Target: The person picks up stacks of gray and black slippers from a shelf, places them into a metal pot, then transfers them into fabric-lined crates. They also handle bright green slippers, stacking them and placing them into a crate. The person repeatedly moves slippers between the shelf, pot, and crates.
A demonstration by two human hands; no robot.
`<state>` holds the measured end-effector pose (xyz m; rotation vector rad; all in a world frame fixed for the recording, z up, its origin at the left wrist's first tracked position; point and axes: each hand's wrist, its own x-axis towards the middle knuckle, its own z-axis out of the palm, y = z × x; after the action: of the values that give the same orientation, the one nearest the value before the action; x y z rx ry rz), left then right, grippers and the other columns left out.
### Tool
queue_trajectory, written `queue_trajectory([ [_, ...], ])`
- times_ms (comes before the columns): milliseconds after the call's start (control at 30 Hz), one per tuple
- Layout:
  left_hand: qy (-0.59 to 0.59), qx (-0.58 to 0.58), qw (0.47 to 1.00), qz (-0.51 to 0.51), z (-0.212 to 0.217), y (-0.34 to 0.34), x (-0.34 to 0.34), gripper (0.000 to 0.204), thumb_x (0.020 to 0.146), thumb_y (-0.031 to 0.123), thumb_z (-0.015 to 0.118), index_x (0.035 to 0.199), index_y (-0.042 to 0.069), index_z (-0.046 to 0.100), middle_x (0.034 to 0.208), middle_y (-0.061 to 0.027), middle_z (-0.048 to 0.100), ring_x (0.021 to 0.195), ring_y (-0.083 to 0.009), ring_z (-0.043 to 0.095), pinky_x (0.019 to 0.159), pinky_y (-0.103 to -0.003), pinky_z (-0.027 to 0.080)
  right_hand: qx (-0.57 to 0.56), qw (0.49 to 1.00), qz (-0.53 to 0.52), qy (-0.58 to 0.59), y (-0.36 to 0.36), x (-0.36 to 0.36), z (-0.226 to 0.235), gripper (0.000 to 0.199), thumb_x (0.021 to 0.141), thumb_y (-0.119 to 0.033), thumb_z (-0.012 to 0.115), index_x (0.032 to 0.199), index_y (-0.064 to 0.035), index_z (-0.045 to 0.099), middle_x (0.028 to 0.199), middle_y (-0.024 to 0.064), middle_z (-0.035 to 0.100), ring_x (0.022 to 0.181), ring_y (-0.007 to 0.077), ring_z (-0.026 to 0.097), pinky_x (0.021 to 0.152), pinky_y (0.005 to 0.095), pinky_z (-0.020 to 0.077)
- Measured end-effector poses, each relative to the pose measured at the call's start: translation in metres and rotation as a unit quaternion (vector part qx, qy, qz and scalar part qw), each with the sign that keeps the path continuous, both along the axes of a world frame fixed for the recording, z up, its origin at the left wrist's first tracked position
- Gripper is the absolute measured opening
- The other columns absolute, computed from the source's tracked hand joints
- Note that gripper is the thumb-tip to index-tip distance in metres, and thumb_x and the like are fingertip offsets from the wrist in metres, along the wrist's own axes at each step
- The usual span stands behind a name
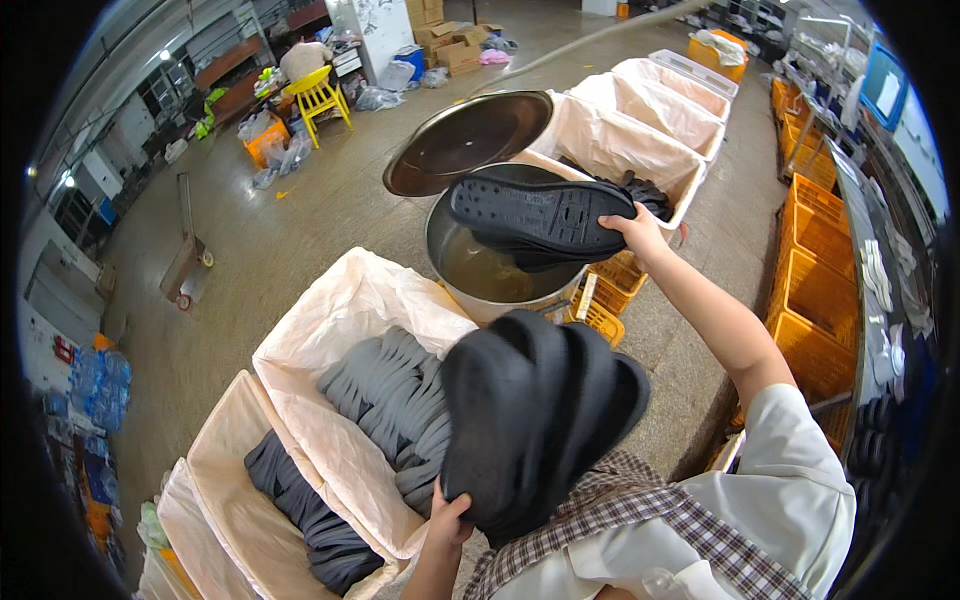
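My right hand (632, 226) grips black shoe soles (535, 208) by one end, with the studded, patterned underside of the top one showing. These are held over a large round metal pot (478, 306), which seems to contain a murky liquid. A round metal lid (470, 145) is tilted at the pot's far side. Close to my body, my left hand (450, 518) is closed on the lower edge of a fanned stack of several black soles (540, 400). Beside that stack, a cloth-lined bin (335, 300) holds rows of grey soles (390, 385).
Another lined bin (232, 415) at the lower left holds dark soles (305, 510). More lined bins (640, 140) stand beyond the pot, and yellow crates (605, 318) sit by it. Orange crates (815, 270) line the right side beneath a bench (850, 200). A low trolley (183, 270) stands left.
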<state>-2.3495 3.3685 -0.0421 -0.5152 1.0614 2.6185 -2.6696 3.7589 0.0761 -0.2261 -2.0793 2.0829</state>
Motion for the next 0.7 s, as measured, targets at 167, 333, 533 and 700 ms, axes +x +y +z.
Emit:
queue_trajectory([
  [167, 0.039, -0.038, 0.978, 0.203, -0.017, -0.022, 0.022, 0.086, 0.068, 0.013, 0.079, 0.138, 0.003, 0.031, 0.131, -0.0159, 0.047, 0.118, -0.0328, 0.049, 0.101, -0.045, 0.041, 0.464, 0.884, -0.018, -0.053, -0.016, -0.092, -0.035, 0.067, 0.064, -0.033, 0.076, 0.119, -0.0014, 0.055, 0.108, 0.0210, 0.064, 0.106, 0.0331, 0.059, 0.092, 0.0385, 0.0450],
  [333, -0.010, -0.039, 0.927, 0.374, -0.022, -0.004, 0.053, 0.083, 0.073, 0.017, 0.075, 0.141, 0.003, 0.029, 0.134, -0.0180, 0.045, 0.119, -0.0354, 0.049, 0.101, -0.047, 0.042, 0.606, 0.787, 0.114, -0.004, -0.040, -0.142, -0.060, 0.048, 0.067, -0.028, 0.075, 0.101, -0.0030, 0.054, 0.091, 0.0200, 0.065, 0.092, 0.0368, 0.062, 0.080, 0.0441, 0.0494],
  [533, -0.048, -0.092, 0.856, 0.506, -0.012, 0.051, 0.059, 0.077, 0.082, 0.024, 0.068, 0.144, 0.012, 0.026, 0.140, -0.0181, 0.041, 0.123, -0.0376, 0.046, 0.099, -0.051, 0.044, 0.684, 0.691, 0.234, 0.011, -0.071, -0.184, -0.091, 0.044, 0.070, -0.026, 0.072, 0.103, -0.0028, 0.053, 0.089, 0.0184, 0.066, 0.089, 0.0344, 0.064, 0.079, 0.0428, 0.0509],
  [700, -0.179, -0.097, 0.829, 0.521, -0.001, 0.091, 0.072, 0.073, 0.089, 0.027, 0.063, 0.147, 0.012, 0.022, 0.146, -0.0151, 0.032, 0.131, -0.0332, 0.037, 0.106, -0.047, 0.035, 0.698, 0.651, 0.296, 0.035, -0.085, -0.194, -0.121, 0.050, 0.072, -0.028, 0.070, 0.109, -0.0002, 0.050, 0.089, 0.0196, 0.066, 0.089, 0.0358, 0.063, 0.079, 0.0435, 0.0505],
])
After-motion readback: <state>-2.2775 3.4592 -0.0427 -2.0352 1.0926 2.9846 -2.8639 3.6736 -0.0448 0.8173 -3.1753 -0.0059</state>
